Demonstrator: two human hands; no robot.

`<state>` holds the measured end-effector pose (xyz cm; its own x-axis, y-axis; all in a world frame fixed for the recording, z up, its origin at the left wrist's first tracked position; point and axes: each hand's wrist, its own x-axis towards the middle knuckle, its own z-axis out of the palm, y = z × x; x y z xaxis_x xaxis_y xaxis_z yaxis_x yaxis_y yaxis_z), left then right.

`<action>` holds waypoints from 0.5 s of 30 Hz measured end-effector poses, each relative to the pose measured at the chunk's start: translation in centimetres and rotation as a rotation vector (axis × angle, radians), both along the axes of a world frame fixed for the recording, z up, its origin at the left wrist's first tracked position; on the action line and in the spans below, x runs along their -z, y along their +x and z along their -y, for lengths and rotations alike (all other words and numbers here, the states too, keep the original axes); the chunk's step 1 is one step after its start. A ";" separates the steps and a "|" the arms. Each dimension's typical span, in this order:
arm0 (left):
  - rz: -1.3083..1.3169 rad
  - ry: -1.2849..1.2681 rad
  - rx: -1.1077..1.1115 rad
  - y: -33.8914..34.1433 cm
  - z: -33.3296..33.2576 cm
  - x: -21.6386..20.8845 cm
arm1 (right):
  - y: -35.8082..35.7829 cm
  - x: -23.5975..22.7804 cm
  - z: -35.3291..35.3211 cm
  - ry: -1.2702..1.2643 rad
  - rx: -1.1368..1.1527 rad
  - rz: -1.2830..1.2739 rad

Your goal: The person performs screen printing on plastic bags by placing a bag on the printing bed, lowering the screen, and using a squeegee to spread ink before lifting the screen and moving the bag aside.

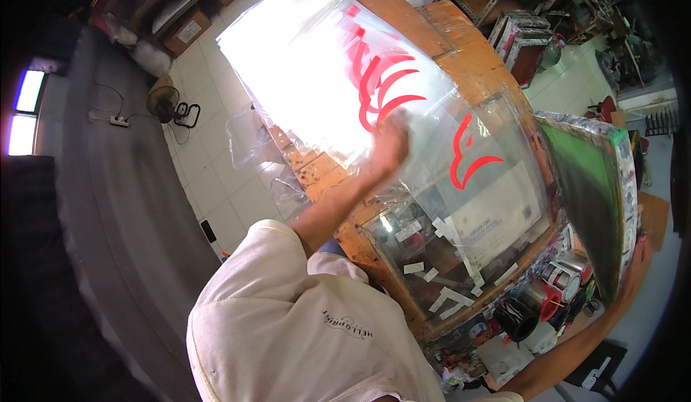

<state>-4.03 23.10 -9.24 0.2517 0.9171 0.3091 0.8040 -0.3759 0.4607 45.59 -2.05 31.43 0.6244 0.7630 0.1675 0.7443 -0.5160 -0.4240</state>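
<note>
My left hand (pixel 391 145) is over the lower edge of a stack of clear plastic sheets (pixel 288 49), its fingers blurred but closed, apparently on a sheet's edge. Curved red shapes are printed on several sheets. A clear plastic sheet with a red print (pixel 458 159) lies partly over a glass plate (pixel 403 258) set in the wooden table. On the far right, my right hand (pixel 639 256) grips the edge of a screen-printing frame (pixel 586 186). This frame has green mesh and stands tilted up beside the table.
Paint cans (pixel 565 276) and a black container (pixel 515 318) crowd the table's right edge. White tape pieces (pixel 450 297) stick to the glass. More frames (pixel 522 46) lean at the back right. A fan (pixel 164 102) stands on the left beside a long grey-covered surface (pixel 108 208).
</note>
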 end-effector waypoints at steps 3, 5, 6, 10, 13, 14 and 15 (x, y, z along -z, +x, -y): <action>-0.062 0.000 -0.540 -6.6 -8.5 -3.7 | -0.9 0.2 0.3 0.065 0.046 0.027; -0.095 -0.021 -0.526 -10.6 -11.2 -4.9 | -1.0 0.3 0.4 0.069 0.028 0.075; -0.090 -0.118 -0.442 -11.8 -12.3 -5.8 | -0.5 0.1 0.9 0.050 0.007 0.112; 0.200 -0.311 -0.125 -12.1 -14.1 -7.1 | -0.9 0.3 1.2 0.105 0.130 0.027; 0.536 -0.378 0.045 -12.0 -15.6 -6.5 | -1.0 0.2 1.3 0.106 0.147 0.002; 0.651 -0.491 0.091 -11.9 -16.0 -7.0 | -0.9 0.2 1.6 0.104 0.164 -0.014; 0.811 -0.589 0.191 -11.9 -16.6 -7.4 | -0.7 0.3 1.9 0.103 0.182 -0.030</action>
<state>-15.88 39.70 -1.79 0.3250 0.9450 -0.0364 0.1175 -0.0022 0.9931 44.92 -3.97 31.11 0.7563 0.6168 0.2179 0.6288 -0.5936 -0.5022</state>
